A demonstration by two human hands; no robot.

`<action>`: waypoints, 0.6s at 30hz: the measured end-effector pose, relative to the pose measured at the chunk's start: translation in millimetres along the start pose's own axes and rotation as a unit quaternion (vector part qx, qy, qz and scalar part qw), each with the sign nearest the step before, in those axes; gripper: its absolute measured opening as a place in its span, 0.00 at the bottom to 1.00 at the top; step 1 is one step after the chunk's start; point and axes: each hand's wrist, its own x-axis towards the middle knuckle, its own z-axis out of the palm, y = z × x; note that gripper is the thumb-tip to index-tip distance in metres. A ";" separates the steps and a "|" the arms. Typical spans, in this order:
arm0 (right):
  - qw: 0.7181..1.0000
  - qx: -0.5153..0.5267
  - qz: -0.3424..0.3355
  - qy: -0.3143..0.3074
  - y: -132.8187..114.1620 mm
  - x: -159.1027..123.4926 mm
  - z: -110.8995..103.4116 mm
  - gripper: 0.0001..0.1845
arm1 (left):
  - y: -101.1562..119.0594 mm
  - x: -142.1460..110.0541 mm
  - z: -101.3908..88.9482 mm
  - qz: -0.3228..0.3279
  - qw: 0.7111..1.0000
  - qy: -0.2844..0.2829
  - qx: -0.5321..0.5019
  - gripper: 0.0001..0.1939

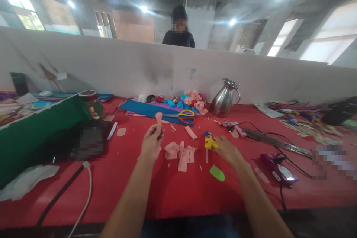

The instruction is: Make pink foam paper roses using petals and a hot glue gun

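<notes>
My left hand [152,139] is closed, pinching a small pink crepe-paper flower bud [158,116] that points upward. To the right, my right hand [224,149] has its fingers round a yellow glue gun [210,142] with a blue tip, and a translucent glue stick [206,155] shows below it. Cut pink paper pieces [183,158] lie in a loose pile between the hands. A bright green rounded piece [217,173] rests just below the glue gun. Scissors [186,116] with yellow and red handles lie beyond the hands on blue paper [147,109].
A steel jug [224,98] stands at the back beside pink and blue paper flowers [195,100]. On the right are a purple power box [279,170], cables and bundled sticks [309,130]. A lidded jar [91,105] and green board [41,134] stand left. A person [179,29] is behind the white partition [122,59].
</notes>
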 end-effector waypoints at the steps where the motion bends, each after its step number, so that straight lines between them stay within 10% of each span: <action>1: 1.000 -0.028 0.009 -0.002 3.2 -0.6 -0.1 0.23 | 9.1 1.7 -3.0 0.028 1.000 -0.001 0.007 0.09; 6: 0.996 -0.052 -0.045 0.057 -37.2 -10.5 -8.5 0.27 | 40.7 6.8 -28.2 0.123 0.990 0.017 0.059 0.10; 11: 0.981 0.099 -0.165 -0.003 -116.4 -8.5 -10.3 0.17 | 33.7 4.0 -49.4 0.085 0.995 0.038 0.034 0.11; 18: 0.993 0.087 -0.082 -0.017 -167.3 17.3 8.8 0.12 | 17.4 0.1 -52.8 0.055 0.996 0.017 0.069 0.10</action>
